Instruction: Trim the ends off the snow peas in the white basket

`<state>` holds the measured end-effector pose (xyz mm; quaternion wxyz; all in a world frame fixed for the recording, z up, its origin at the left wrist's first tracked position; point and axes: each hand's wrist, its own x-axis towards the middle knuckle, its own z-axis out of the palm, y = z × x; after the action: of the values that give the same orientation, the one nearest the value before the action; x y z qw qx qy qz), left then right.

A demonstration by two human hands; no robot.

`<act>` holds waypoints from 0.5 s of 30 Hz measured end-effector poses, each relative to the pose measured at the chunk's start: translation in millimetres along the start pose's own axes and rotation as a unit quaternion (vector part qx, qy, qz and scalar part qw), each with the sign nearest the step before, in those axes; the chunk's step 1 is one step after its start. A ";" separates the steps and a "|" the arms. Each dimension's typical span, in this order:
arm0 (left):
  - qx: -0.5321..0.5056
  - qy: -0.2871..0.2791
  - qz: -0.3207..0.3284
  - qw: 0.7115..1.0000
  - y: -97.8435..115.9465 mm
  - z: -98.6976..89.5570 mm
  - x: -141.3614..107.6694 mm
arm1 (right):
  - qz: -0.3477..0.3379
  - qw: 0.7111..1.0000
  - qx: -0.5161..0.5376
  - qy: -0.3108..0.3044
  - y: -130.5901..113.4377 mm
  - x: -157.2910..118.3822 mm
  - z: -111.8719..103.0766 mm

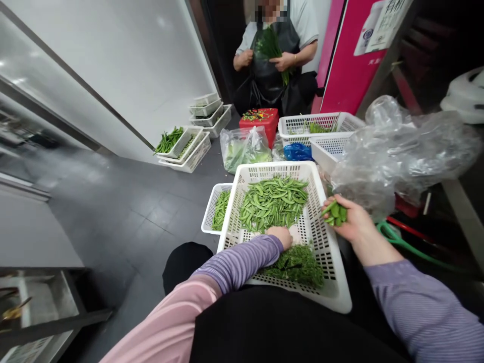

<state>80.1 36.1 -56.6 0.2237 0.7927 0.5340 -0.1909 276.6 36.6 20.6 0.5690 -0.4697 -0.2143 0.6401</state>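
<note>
A large white plastic basket rests on my lap. Green pea pods are heaped in its far half, and a pile of dark green trimmings lies near its close right corner. My left hand is inside the basket between the two piles, its fingers curled downward; what they hold, if anything, is hidden. Just past the basket's right rim, my right hand is closed around several pea pods. A smaller white basket with more pods stands at the left, partly covered by the large one.
A co-worker sits opposite, holding leafy greens. Between us stand a red stool, bagged vegetables and a white basket. Clear plastic bags fill the right side. Stacked baskets stand along the left wall.
</note>
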 end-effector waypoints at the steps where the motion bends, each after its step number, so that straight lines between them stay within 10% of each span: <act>1: -0.002 -0.008 -0.002 1.000 1.1 -0.5 4.1 | 0.037 0.999 0.021 0.004 3.9 -1.6 3.9; 15: -0.021 0.005 -0.015 1.000 -18.3 11.7 16.2 | 0.104 0.993 0.037 0.029 20.5 -20.2 18.5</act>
<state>68.0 47.9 -77.8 0.2344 0.7810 0.5505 -0.1790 248.4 17.2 19.9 0.5223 -0.4866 -0.1234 0.6894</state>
